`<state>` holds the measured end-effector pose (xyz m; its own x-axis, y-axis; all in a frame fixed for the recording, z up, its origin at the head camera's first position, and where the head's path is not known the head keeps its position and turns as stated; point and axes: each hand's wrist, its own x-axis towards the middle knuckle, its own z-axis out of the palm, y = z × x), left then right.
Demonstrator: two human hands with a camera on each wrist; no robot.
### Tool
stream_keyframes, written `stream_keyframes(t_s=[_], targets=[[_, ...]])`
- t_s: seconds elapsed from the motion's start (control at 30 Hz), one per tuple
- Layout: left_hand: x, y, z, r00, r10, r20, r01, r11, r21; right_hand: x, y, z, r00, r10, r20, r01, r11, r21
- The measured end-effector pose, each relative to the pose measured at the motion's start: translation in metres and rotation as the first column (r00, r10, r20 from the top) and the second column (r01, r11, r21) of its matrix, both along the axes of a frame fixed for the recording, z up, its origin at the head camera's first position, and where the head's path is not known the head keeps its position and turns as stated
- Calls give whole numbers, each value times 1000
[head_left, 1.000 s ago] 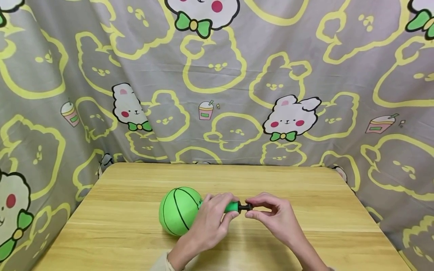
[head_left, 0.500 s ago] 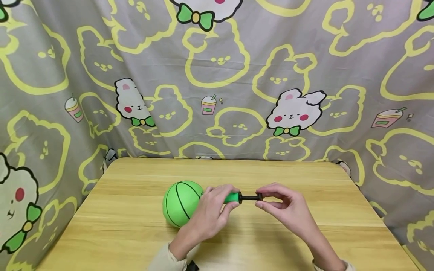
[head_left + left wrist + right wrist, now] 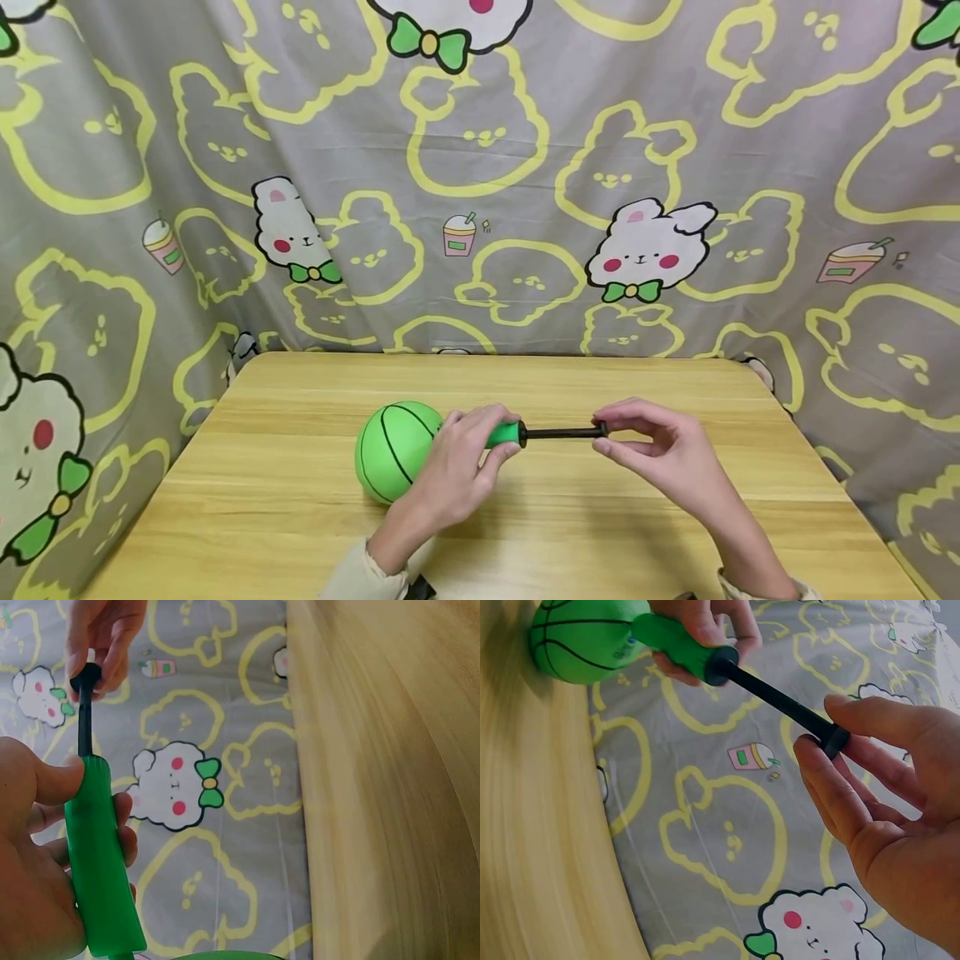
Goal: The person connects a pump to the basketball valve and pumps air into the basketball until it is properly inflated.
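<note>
A green ball with black lines sits on the wooden table, left of both hands. My left hand grips the green barrel of a hand pump, fingers wrapped round it. The pump's front end meets the ball in the right wrist view; the exact joint is too small to make out. Thumb and fingertips of my right hand pinch the black knob at the end of the plunger rod. A long stretch of black rod shows between the barrel and the knob.
The light wooden table spans the lower part of the head view. Behind it and at both sides hangs a grey curtain printed with yellow outlines and white bunnies.
My right hand has moved right with the knob, drawing the plunger rod farther out of the barrel. The left hand and the ball stay nearly in place.
</note>
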<state>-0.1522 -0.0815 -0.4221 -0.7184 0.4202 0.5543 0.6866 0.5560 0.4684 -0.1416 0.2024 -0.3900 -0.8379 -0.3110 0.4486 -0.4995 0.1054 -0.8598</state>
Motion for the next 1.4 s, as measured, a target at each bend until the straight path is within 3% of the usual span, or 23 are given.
stream_keyframes(t_s=[0.27, 0.6, 0.8, 1.07, 1.4], targets=[[0, -2, 1, 1000, 13, 0, -13, 1000, -4, 1, 12, 6, 1000, -30, 1, 30, 999, 24], [0, 1, 1, 1000, 3, -11, -3, 1000, 4, 4, 18, 10, 1000, -5, -25, 5, 1000, -13], [2, 2, 0, 999, 15, -31, -15, 1000, 6, 5, 6, 6, 1000, -21, 6, 21, 999, -41], [5, 4, -1, 999, 23, -50, -23, 1000, 4, 2, -16, -3, 1000, 15, 1, -15, 995, -96], [7, 9, -2, 999, 7, -51, -8, 1000, -15, 3, -39, -18, 1000, -17, 7, 17, 993, -117]])
